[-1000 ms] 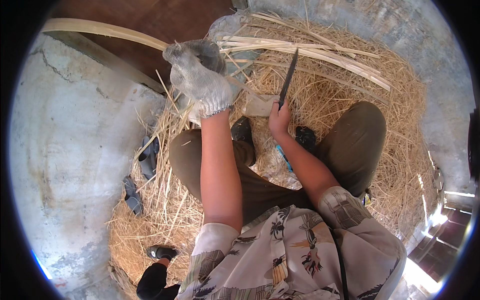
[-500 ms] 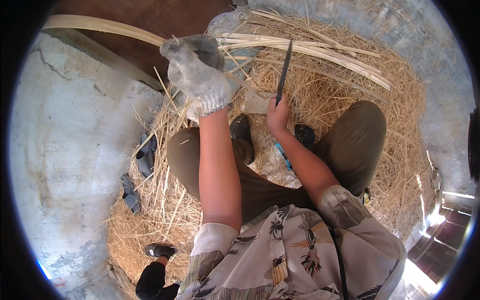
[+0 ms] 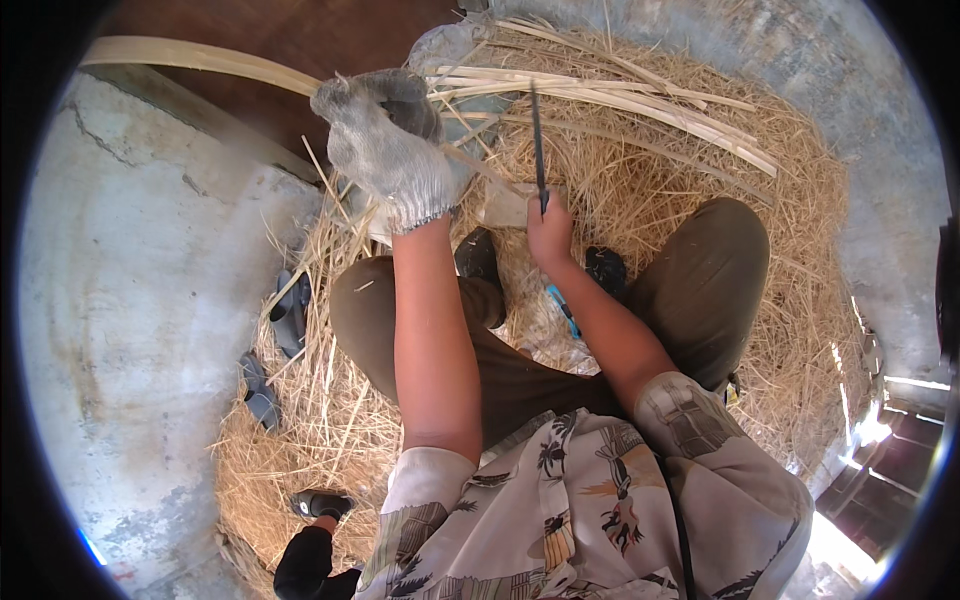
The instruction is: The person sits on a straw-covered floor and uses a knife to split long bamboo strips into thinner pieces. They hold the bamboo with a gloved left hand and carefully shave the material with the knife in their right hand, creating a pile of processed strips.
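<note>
My left hand (image 3: 385, 150), in a greyish-white knitted glove, is closed around a long pale bamboo strip (image 3: 205, 56). The strip arches away to the far left; a thin brownish length shows on the other side of the glove, and I cannot tell if it is the same piece. Bare, my right hand (image 3: 549, 235) grips a knife (image 3: 538, 145) with a narrow dark blade pointing up and away from me. The blade stands to the right of the glove, apart from the strip. A pale flat block (image 3: 506, 205) lies between my hands, low down.
Several split bamboo strips (image 3: 640, 98) lie over the shavings (image 3: 800, 220) beyond my right hand. A concrete wall (image 3: 150, 260) rises on the left, with dark slippers (image 3: 290, 312) beside it. Another person's foot in a dark shoe (image 3: 322, 503) shows at lower left.
The knife has swung leftward, toward the gloved hand, and its blade now stands more upright. My left hand, with the bamboo strip, has shifted slightly left.
</note>
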{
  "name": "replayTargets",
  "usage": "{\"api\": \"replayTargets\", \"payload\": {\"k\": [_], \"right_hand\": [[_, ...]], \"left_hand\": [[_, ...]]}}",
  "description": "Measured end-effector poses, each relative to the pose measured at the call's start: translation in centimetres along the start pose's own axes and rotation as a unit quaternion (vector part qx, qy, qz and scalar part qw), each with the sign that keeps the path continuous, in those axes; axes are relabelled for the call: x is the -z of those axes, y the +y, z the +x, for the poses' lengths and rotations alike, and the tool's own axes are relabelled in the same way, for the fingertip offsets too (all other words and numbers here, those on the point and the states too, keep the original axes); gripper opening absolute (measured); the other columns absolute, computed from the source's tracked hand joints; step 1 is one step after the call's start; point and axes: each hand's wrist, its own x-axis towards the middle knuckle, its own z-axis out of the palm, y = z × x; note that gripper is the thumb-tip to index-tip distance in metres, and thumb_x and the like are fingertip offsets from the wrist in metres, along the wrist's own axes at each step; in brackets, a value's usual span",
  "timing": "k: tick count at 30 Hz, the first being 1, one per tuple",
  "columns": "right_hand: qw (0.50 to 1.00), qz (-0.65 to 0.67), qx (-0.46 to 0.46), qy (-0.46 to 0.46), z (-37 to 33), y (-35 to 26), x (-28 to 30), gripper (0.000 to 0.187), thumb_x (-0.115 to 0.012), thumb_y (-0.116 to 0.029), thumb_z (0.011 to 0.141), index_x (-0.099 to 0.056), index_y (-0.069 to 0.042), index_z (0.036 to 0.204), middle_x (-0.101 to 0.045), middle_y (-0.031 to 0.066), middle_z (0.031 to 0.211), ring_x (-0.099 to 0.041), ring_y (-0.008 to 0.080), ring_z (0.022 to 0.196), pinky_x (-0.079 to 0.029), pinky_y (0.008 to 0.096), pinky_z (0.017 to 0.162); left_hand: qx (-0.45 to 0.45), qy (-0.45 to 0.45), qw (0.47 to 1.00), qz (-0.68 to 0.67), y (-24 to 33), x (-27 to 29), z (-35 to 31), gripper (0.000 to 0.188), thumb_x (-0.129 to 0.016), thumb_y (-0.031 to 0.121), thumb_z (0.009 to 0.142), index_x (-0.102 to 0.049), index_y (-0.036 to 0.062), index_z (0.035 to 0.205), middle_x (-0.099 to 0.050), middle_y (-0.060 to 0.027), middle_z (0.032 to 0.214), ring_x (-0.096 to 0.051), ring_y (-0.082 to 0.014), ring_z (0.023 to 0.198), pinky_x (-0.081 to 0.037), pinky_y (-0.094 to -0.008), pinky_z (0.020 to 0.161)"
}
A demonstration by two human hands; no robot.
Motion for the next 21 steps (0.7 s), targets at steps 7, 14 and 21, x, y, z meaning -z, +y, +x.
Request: {"api": "replayTargets", "payload": {"k": [7, 14, 21], "right_hand": [[0.999, 0.012, -0.032, -0.029, -2.2, 2.0, 0.4, 0.033, -0.054, -0.032, 0.104, -0.06, 0.0, 0.109, -0.069, 0.0251, 0.092, -0.067, 0.0453, 0.088, -0.05, 0.0519, 0.075], [0.922, -0.232, -0.236, -0.201, -6.0, 9.4, -0.5, 0.045, -0.052, -0.041, 0.102, -0.064, -0.001, 0.119, -0.072, 0.0255, 0.105, -0.07, 0.0442, 0.1, -0.054, 0.0538, 0.088], [0.997, -0.003, -0.072, -0.015, -2.7, 1.9, 0.5, 0.034, -0.055, -0.034, 0.104, -0.059, -0.001, 0.109, -0.069, 0.0218, 0.086, -0.068, 0.0439, 0.082, -0.05, 0.054, 0.075]], "left_hand": [[0.001, -0.032, 0.999, -0.011, -0.3, -0.2, 0.0, 0.051, -0.058, 0.049, 0.101, -0.067, 0.001, 0.085, -0.066, -0.0083, 0.072, -0.057, -0.0149, 0.058, -0.042, -0.0282, 0.051], [-0.002, -0.081, 0.997, 0.009, 0.0, 0.4, 0.5, 0.054, -0.056, 0.05, 0.102, -0.068, 0.0006, 0.084, -0.066, -0.0079, 0.071, -0.056, -0.0146, 0.058, -0.042, -0.029, 0.052], [-0.017, -0.034, 0.999, 0.005, -0.9, 0.2, 1.1, 0.053, -0.055, 0.048, 0.103, -0.067, -0.0001, 0.084, -0.065, -0.0068, 0.071, -0.059, -0.0153, 0.065, -0.045, -0.0302, 0.058]]}}
